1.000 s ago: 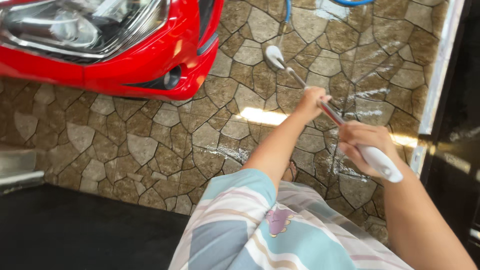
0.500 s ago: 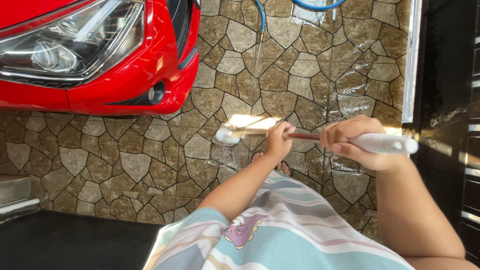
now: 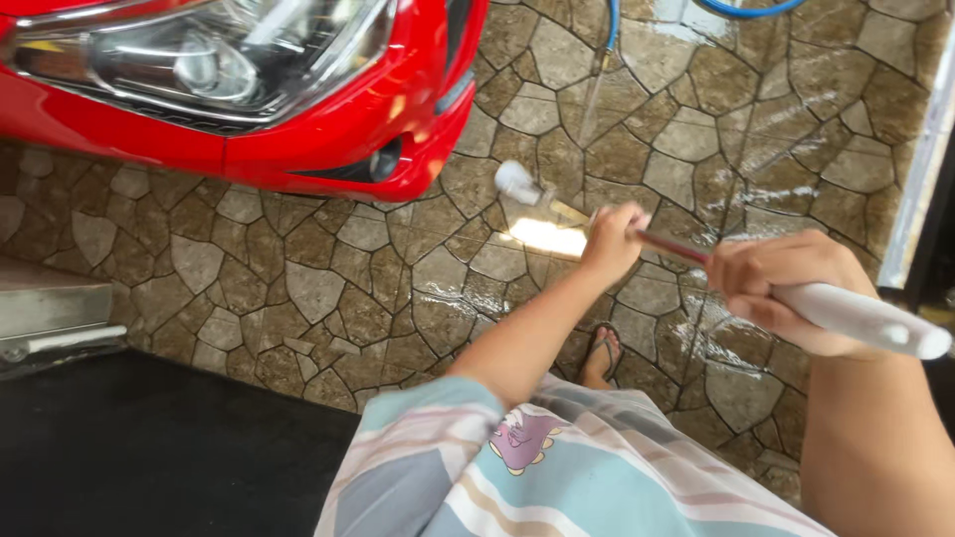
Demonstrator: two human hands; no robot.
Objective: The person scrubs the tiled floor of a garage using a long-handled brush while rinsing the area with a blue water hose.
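A long spray wand [image 3: 686, 249] with a white handle and a white nozzle head runs across the middle of the view. My right hand [image 3: 786, 288] grips its white handle at the right. My left hand [image 3: 609, 239] holds the thin metal shaft further along. The nozzle head [image 3: 517, 183] points left and sits just below the corner of a red car's bumper [image 3: 338, 149]. The car's headlight [image 3: 199, 60] fills the upper left.
Wet stone paving [image 3: 696, 129] covers the ground. A blue hose [image 3: 736, 8] lies at the top. My sandalled foot [image 3: 601, 354] stands below the wand. A dark mat [image 3: 149, 447] and a metal ledge [image 3: 50, 318] lie at the lower left. A dark doorway edge [image 3: 925, 169] runs down the right.
The wand's nozzle swung down from pointing up at the paving to pointing left near the bumper corner. Both hands stayed on the wand. The view shifted, showing more of the car.
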